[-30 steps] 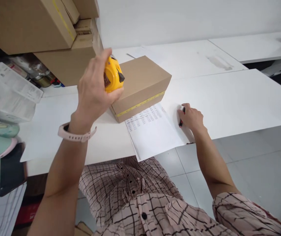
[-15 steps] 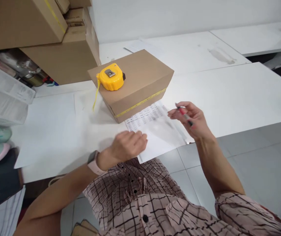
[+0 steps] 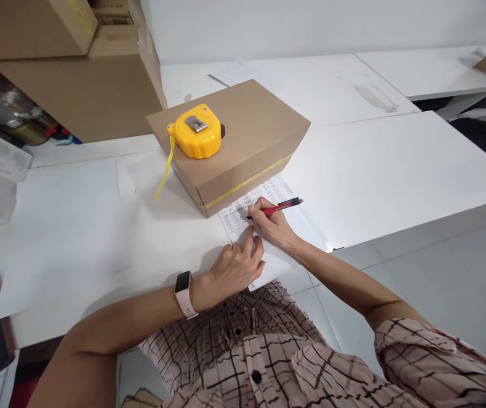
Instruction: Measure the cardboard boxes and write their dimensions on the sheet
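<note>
Clamping a slim red-and-black pen [image 3: 277, 208] in the right hand [image 3: 277, 231], pointing it down at a white printed paper sheet [image 3: 231, 221] on the white tabletop [image 3: 379, 170]. Resting the left hand [image 3: 234, 263], loosely bent and unclenched, just beside. Facing a brown cardboard box [image 3: 260, 130] topped with a yellow plastic tape measure [image 3: 198, 133].

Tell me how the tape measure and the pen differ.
The tape measure is mostly yellow; the pen is red and black. The tape measure is wide and chunky, the pen long and slim. The tape measure lies on top of the box with no hand on it, while the pen is held at a slant in the right hand over the sheet. Both have black parts.
</note>
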